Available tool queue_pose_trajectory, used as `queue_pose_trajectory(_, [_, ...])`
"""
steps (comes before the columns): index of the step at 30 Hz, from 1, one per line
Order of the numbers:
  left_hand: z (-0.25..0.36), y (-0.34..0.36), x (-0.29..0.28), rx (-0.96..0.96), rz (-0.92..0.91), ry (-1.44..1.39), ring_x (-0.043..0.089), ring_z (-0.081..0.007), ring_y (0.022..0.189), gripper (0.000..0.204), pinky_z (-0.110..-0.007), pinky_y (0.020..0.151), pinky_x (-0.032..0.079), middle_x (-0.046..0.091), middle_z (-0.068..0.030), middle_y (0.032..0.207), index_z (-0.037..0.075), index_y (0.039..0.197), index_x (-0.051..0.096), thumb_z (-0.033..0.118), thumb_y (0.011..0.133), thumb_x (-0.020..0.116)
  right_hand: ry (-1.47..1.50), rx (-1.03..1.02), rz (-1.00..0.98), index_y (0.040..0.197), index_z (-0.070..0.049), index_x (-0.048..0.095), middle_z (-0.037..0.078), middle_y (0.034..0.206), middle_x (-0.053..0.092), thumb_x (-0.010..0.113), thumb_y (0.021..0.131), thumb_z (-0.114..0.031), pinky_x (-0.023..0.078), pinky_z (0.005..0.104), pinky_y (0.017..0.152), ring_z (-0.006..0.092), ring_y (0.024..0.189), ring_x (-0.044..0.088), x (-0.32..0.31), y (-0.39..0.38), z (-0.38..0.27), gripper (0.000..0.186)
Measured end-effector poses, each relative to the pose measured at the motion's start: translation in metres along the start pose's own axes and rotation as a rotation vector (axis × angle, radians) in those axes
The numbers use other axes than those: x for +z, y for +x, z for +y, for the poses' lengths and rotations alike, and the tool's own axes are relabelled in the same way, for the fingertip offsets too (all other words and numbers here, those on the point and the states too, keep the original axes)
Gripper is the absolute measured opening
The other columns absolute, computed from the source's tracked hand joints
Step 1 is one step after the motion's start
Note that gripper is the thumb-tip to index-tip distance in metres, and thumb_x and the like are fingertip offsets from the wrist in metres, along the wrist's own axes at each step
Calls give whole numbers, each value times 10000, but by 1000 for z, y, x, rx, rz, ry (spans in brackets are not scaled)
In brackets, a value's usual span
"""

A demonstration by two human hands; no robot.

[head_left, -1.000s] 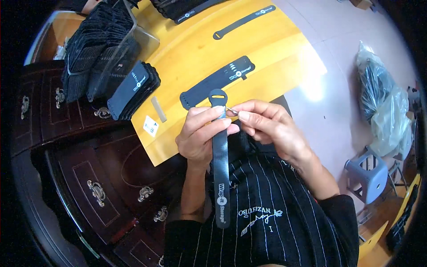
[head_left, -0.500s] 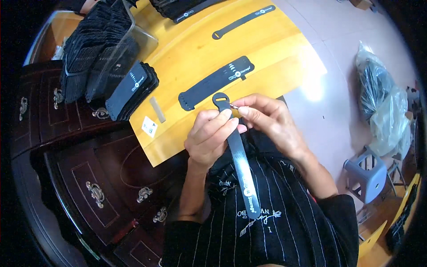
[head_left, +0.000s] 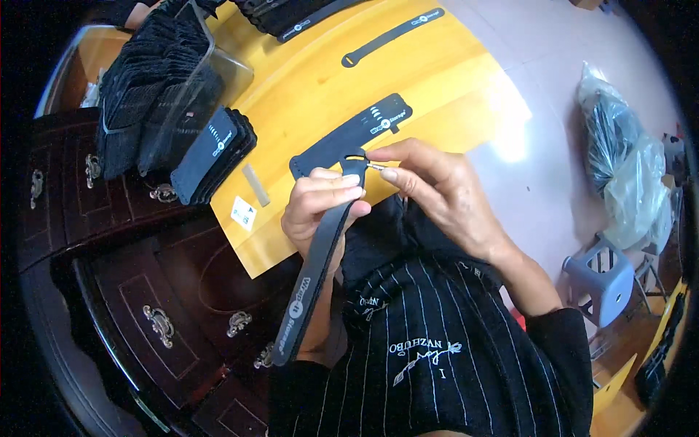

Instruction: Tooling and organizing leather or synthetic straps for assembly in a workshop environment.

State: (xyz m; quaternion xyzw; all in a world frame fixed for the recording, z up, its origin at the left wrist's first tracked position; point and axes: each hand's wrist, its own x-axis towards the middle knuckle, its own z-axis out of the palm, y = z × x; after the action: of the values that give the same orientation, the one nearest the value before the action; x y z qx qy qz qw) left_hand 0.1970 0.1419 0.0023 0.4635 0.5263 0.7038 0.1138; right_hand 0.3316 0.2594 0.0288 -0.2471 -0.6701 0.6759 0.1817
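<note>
My left hand [head_left: 317, 204] is closed around a black strap [head_left: 314, 273] just below its slotted, rounded end. The strap's long tail hangs down over my left forearm, and pale lettering shows on it. Between the thumb and forefinger of my right hand [head_left: 451, 193] is a small shiny metal piece [head_left: 375, 167], too small to name. Its tip meets the strap's edge beside the slot. Behind my hands lies a wide black piece with pale print [head_left: 353, 135], its near end partly covered by the strap and my left hand.
Another single strap [head_left: 393, 40] lies farther back on the yellow tabletop [head_left: 466, 87]. At left are a stack of black pieces [head_left: 211, 156] and a clear bin [head_left: 231, 67] of more. Dark drawers [head_left: 156, 320] stand below. Right: a plastic bag [head_left: 630, 182] and blue-grey stool [head_left: 597, 280].
The strap's tail has swung left, from over my lap to over my left forearm. Both hands have shifted slightly left, and the slotted end has tilted, still held.
</note>
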Motion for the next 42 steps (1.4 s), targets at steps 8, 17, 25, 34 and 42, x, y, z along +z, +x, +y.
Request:
queue_pose_trajectory(8, [13,4,11,231,-210,411,604,-227,726,333,-303,637,509,644,-53,858,44,875,695,76,578,840,114,32,48,1079,-61,631,90,805,660,568,917,-148,485,256,632,116,730,629,-6,-1,-7,194])
queue_pose_trajectory(17, [-12,-3,14,-357,84,-654,568,-168,700,271,-253,604,462,551,-97,898,38,934,555,292,884,638,-255,-71,-81,1052,-22,665,92,881,666,583,903,-126,499,288,707,169,795,627,-26,-6,-26,199])
queue_pose_trajectory(25, [10,-1,61,-417,165,-325,540,-81,662,202,-195,589,440,562,-14,812,38,941,537,112,845,699,-434,-198,158,975,-51,616,87,786,649,574,869,-86,497,319,587,277,682,641,-18,-28,-31,119])
queue_pose_trajectory(34, [6,-8,62,-579,26,-234,534,-75,589,161,-189,510,407,603,-33,717,-6,850,631,147,895,640,-240,-101,123,971,-36,633,76,734,662,561,911,-127,498,291,606,186,675,657,-28,-29,-25,130])
queue_pose_trajectory(42, [5,-5,54,-542,-63,-239,564,-98,575,156,-192,489,429,613,-57,714,-33,848,646,114,899,627,-26,-55,80,1011,17,637,64,747,675,567,926,-144,489,241,629,104,691,632,-32,-29,-23,195])
